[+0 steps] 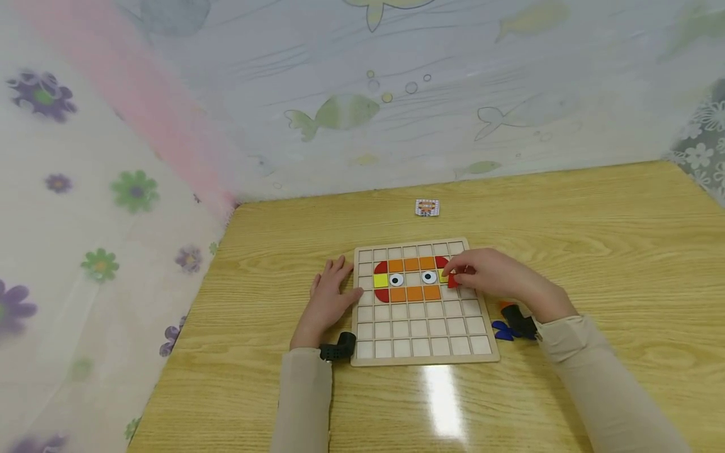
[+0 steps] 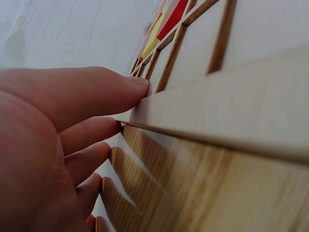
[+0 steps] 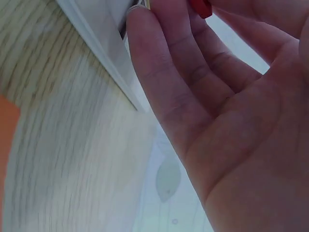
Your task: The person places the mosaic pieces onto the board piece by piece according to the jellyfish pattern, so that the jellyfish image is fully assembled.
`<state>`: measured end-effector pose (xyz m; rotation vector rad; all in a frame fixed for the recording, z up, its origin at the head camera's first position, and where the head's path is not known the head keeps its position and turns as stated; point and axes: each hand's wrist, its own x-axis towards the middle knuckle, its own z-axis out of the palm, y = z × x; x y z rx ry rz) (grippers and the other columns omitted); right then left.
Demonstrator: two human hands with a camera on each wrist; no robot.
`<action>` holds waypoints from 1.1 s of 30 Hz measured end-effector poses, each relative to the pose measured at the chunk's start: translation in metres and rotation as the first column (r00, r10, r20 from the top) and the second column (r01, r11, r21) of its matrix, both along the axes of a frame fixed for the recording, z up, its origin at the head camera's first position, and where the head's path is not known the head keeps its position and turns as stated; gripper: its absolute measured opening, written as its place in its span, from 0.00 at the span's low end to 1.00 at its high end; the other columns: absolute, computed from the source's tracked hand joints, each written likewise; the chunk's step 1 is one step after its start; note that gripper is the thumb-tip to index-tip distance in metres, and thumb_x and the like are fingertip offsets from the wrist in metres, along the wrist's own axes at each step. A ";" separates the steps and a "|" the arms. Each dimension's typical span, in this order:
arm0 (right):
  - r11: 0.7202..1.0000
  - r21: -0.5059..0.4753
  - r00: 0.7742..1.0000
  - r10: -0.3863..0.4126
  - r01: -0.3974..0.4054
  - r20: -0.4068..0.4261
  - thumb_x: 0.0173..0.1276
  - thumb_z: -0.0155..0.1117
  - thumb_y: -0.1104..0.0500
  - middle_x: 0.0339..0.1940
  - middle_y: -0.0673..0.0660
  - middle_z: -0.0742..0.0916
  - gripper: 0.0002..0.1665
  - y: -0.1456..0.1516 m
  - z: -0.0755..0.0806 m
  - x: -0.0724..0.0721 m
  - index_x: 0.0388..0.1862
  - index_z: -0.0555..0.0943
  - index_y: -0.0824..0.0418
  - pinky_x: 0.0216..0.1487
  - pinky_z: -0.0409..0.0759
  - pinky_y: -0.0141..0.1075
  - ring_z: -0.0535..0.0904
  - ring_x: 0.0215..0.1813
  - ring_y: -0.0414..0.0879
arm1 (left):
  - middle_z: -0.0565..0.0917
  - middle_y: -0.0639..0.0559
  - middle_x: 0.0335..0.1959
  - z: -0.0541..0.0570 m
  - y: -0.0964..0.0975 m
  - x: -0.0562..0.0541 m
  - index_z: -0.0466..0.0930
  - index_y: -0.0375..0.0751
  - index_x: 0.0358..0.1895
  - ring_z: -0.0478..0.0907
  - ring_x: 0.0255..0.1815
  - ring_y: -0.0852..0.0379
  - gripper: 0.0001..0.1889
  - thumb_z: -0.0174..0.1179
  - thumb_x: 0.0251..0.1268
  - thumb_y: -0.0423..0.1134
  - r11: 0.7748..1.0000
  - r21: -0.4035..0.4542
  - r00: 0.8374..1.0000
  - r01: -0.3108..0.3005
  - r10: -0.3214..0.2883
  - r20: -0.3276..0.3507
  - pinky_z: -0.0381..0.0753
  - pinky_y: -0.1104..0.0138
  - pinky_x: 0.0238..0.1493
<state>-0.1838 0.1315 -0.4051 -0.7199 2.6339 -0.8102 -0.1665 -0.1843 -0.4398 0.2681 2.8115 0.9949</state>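
A wooden grid board (image 1: 425, 360) lies on the table, its cells partly filled with red, orange and yellow tiles and two eye tiles (image 1: 396, 280). My right hand (image 1: 491, 272) is over the board's right side and pinches a red tile (image 1: 452, 281) with a curved edge. That tile shows partly between the fingers in the right wrist view, at the red piece (image 3: 202, 7). A yellow tile (image 1: 443, 275) lies partly under the fingertips. At the board's left edge rests my left hand (image 1: 327, 299), fingers spread, thumb touching the rim (image 2: 159, 108).
A small picture card (image 1: 427, 207) with a grid pattern lies behind the board. Blue pieces (image 1: 503, 331) and an orange piece (image 1: 505, 304) lie on the table to the board's right, partly hidden by the right wrist's black camera (image 1: 519, 321). Patterned walls border the table (image 1: 272, 264).
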 end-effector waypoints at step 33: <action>0.998 0.056 0.999 0.031 -0.032 0.016 0.54 0.67 0.60 0.32 0.49 0.78 0.11 -0.013 0.001 0.006 0.37 0.80 0.56 0.36 0.70 0.36 0.71 0.32 0.43 | 0.49 0.51 0.70 -0.001 -0.001 -0.002 0.59 0.45 0.66 0.36 0.70 0.52 0.30 0.54 0.61 0.46 1.000 -0.016 1.000 -0.016 0.016 0.024 0.32 0.55 0.65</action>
